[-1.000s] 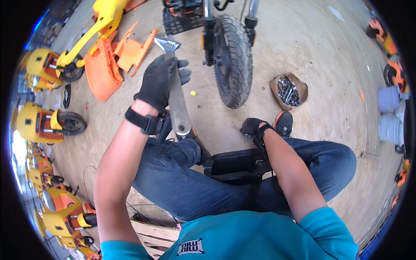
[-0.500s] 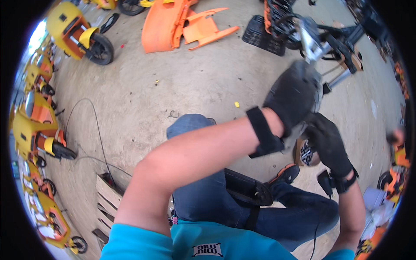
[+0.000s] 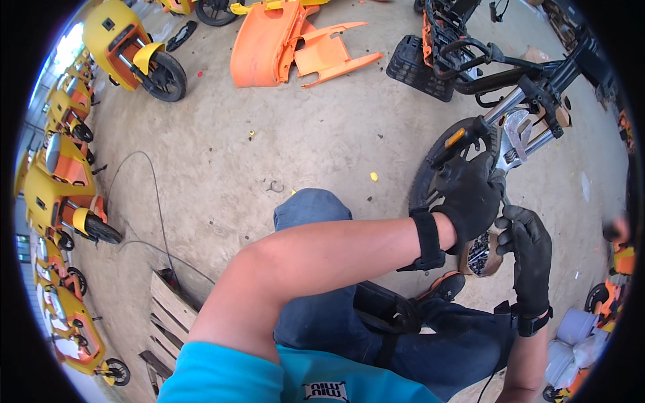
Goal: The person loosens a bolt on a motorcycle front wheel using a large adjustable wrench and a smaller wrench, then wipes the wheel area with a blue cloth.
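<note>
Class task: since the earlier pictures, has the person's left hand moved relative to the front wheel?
Yes. The left hand has come from left of the front wheel to rest against it.

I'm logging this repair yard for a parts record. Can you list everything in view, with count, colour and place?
Front wheel: one, black tyre, right of centre, under the left hand.
Adjustable wrench: one, silver, above the hands by the fork.
Body panels: a pile, orange, top centre on the dirt floor.
Crate: one, black, top right.
Small scooters: a row, yellow and orange, along the left edge.
Container of small hardware: one, brown, below the hands.
Wooden pallet: one, lower left.
Cable: one, dark, left floor.
Left hand: black glove, on the tyre.
Right hand: black glove, beside it.
</note>
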{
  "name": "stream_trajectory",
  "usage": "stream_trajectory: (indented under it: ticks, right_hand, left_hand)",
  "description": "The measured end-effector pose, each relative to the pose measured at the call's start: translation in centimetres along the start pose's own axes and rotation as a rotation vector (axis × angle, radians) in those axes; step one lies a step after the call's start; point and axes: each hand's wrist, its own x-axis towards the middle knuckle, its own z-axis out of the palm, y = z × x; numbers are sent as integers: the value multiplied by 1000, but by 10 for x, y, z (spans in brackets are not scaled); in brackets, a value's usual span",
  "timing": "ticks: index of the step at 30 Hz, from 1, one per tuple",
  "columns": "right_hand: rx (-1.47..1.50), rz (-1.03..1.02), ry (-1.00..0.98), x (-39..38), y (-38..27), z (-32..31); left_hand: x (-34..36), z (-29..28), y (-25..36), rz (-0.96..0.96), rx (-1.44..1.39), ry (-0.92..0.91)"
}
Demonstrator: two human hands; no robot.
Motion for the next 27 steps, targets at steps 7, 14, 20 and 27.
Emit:
stream_trajectory:
  ticks: [7, 14, 20, 27]
  right_hand:
    - [-170, -93, 118, -8, 28, -37]
    - [3, 6, 195, -14, 60, -58]
    - [110, 47, 190, -14, 57, -73]
    - [105, 36, 108, -12, 69, -66]
  left_hand:
    - [27, -34, -29, 7, -158, -261]
    - [31, -46, 1, -448, -346, -294]
    - [28, -26, 8, -482, -420, -358]
    - [11, -8, 7, -523, -275, -444]
